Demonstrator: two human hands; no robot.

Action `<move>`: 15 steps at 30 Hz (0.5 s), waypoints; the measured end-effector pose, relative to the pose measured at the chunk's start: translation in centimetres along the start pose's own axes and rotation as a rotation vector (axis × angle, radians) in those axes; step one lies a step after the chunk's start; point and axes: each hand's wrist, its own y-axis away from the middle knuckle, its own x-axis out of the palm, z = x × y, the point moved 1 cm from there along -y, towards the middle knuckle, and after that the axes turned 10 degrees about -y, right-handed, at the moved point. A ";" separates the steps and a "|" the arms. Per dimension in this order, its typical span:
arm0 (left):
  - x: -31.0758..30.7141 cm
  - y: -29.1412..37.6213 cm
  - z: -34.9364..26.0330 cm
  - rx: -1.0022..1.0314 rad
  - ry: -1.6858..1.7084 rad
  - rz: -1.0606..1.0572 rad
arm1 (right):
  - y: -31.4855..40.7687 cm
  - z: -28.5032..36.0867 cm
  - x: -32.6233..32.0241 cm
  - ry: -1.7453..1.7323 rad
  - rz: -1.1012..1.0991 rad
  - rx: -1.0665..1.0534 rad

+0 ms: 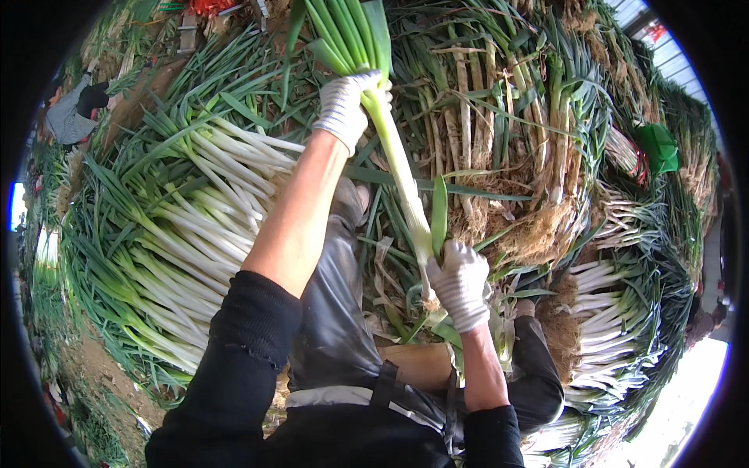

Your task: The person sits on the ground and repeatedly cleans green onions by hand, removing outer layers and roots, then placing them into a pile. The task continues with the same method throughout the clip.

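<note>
A long, thick Welsh onion [401, 167] slants between my hands, green leaves at the top and a small root tuft at the bottom. My left hand [345, 108], in a striped white knit glove, is closed around its neck just under the leaves. Low on the white shank, my right hand [465, 286] in a matching glove makes a fist around a loose outer leaf [439, 216], whose green blade sticks up above the fingers. That fist hides part of the leaf and sits beside the root end. Stripped sheaths and leaf scraps [389, 292] lie below.
Clean white Welsh onions [193, 234] are heaped at the left. Soil-covered ones with shaggy roots [485, 117] lie ahead and right; more white-shanked onions [603, 304] lie lower right. A green plastic object [658, 147] rests on the right-hand pile. Another person [76, 111] is at far left.
</note>
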 end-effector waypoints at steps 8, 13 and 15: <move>-1.6 -0.6 0.8 -0.004 -0.032 0.035 | 6.9 -2.2 0.8 0.147 0.193 0.066; -3.7 -0.9 -1.1 0.070 -0.016 -0.055 | 9.4 -0.8 1.5 -0.001 0.327 0.210; -2.8 -0.4 -0.2 0.074 -0.144 -0.073 | 9.6 -1.6 2.6 0.022 0.292 0.198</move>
